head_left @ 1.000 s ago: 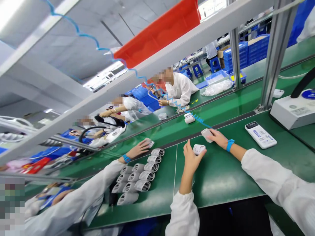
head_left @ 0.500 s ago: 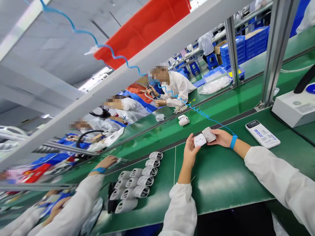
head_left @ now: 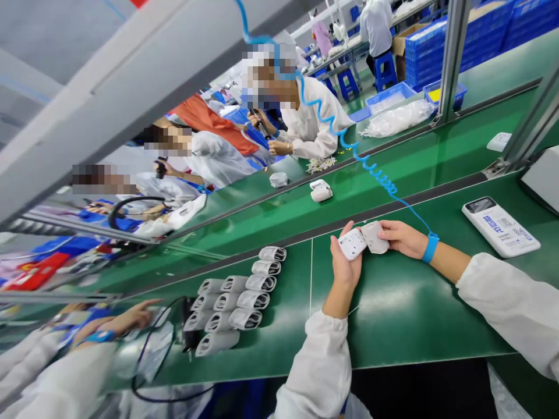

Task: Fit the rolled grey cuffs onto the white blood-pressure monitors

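Observation:
My left hand (head_left: 347, 267) is closed around a white rounded plastic housing (head_left: 351, 244), tilted up, with small dark marks on its face. An off-white block-like piece (head_left: 375, 238) is pinched in my right hand (head_left: 400, 237); its exact kind is unclear. The two pieces meet or nearly meet at their edges, just above the green bench (head_left: 406, 314). Around my right wrist sits a blue band (head_left: 430, 249) with a coiled blue cord (head_left: 371, 166) running up from it. Left of my hands, several grey rolled cuffs (head_left: 227, 301) stand in rows.
A white power bank (head_left: 501, 228) with a dark display lies on the right. Beyond the dark rail, a white unit (head_left: 321, 191) rests on the green strip. A co-worker's hand (head_left: 135, 317) is at far left, near a black cable (head_left: 138, 364). Metal posts (head_left: 453, 58) rise at right.
The view has shifted, dropping lower and turning. My left hand has tipped the white housing, so its marked face shows more. The co-worker's hand at left has moved back from the rail.

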The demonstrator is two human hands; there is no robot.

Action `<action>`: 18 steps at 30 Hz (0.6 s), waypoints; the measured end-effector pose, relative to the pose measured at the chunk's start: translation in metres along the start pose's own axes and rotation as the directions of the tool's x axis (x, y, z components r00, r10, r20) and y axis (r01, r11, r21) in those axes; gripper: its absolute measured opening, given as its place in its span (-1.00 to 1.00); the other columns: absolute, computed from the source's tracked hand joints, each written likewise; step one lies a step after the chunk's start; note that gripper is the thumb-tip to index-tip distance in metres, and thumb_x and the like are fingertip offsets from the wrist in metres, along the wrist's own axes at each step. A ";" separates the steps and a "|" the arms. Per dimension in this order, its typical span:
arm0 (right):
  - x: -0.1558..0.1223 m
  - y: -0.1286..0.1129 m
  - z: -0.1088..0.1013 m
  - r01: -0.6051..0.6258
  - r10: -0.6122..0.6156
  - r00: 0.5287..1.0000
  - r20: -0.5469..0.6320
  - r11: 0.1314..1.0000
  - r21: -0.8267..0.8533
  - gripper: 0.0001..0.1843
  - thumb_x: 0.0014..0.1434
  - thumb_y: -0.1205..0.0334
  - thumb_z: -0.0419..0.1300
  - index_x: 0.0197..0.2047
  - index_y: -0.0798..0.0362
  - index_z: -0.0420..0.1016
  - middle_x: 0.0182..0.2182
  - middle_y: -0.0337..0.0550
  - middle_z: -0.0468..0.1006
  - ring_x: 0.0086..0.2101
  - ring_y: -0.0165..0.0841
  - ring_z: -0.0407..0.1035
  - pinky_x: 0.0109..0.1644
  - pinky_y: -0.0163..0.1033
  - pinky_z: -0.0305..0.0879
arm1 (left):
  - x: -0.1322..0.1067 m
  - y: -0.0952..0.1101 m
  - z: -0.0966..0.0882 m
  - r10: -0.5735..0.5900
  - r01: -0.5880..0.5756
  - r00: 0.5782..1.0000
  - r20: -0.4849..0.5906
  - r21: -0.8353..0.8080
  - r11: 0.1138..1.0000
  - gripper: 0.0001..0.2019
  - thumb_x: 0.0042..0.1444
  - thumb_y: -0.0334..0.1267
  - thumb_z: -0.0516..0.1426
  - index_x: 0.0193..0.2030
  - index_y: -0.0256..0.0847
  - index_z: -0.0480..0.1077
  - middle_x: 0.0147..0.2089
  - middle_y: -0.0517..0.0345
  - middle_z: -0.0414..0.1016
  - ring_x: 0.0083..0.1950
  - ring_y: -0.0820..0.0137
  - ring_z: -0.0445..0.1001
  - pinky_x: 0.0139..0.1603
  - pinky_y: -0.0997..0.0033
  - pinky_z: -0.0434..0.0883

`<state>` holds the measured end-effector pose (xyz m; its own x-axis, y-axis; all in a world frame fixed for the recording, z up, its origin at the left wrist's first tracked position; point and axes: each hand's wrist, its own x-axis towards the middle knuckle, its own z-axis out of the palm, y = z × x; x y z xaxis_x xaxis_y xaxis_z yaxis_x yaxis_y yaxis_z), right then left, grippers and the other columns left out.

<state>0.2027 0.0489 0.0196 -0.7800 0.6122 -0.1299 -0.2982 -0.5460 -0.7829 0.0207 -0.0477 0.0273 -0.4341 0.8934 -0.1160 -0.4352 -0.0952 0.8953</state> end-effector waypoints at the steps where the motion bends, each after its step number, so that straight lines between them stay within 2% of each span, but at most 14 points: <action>1: 0.000 0.000 0.001 0.000 0.000 1.000 -0.013 1.000 -0.012 -0.46 0.13 0.04 0.66 0.13 0.03 0.73 0.08 0.01 0.77 0.02 -0.15 0.66 0.12 -0.09 0.65 | -0.002 -0.002 0.001 0.015 -0.016 1.000 0.019 0.029 0.999 -0.21 0.44 0.44 0.02 0.41 -0.18 0.55 0.26 -0.20 0.69 0.31 0.03 0.65 0.40 -0.03 0.54; 7: -0.004 -0.002 0.006 0.012 -0.015 0.999 -0.032 0.997 -0.076 -0.43 0.13 0.03 0.68 0.14 0.03 0.73 0.06 0.02 0.77 0.06 -0.13 0.65 0.13 -0.07 0.65 | -0.008 -0.006 -0.002 0.087 -0.117 0.985 0.146 0.204 0.972 -0.17 0.45 0.52 -0.03 0.53 -0.05 0.44 0.39 -0.14 0.61 0.42 0.03 0.59 0.47 -0.02 0.50; 11: -0.005 -0.002 0.008 0.036 -0.043 0.998 -0.055 0.992 -0.120 -0.43 0.14 0.03 0.67 0.15 0.03 0.71 0.09 0.01 0.76 0.04 -0.15 0.65 0.16 -0.04 0.64 | -0.008 -0.007 -0.010 0.071 -0.144 0.973 0.218 0.342 0.929 -0.16 0.47 0.54 -0.11 0.60 0.07 0.34 0.46 -0.09 0.55 0.46 0.08 0.55 0.49 0.00 0.49; 18: -0.004 0.003 0.014 0.113 -0.129 0.990 -0.061 0.968 -0.223 -0.43 0.13 0.05 0.66 0.14 0.03 0.67 0.05 0.00 0.77 0.03 -0.12 0.66 0.17 0.00 0.64 | -0.013 -0.011 -0.013 0.127 -0.221 0.967 0.222 0.475 0.852 -0.14 0.47 0.53 -0.17 0.67 0.10 0.22 0.53 -0.09 0.45 0.49 0.12 0.52 0.51 0.08 0.46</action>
<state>0.1975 0.0373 0.0263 -0.6999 0.7113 -0.0644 -0.2539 -0.3320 -0.9085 0.0208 -0.0644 0.0133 -0.3000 0.9490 0.0969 0.1001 -0.0697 0.9925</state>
